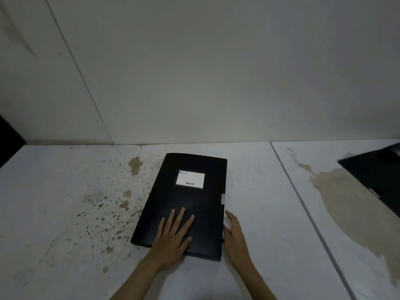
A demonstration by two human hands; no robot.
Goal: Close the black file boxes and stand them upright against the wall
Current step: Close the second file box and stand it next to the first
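Note:
A black file box (186,198) lies flat and closed on the white stained surface, its white label facing up and a small white tab on its right edge. My left hand (174,237) rests palm down on the near end of its lid, fingers spread. Alongside the box's right edge is my right hand (234,237), fingers extended and touching or nearly touching the side. A second black file box (374,178) lies at the far right, partly cut off by the frame, and appears open. The wall (216,72) rises just behind the first box.
A dark object (8,139) shows at the left edge by the wall. Brown stains mark the surface left of the box and at the right. A seam (303,202) runs diagonally across the surface between the two boxes.

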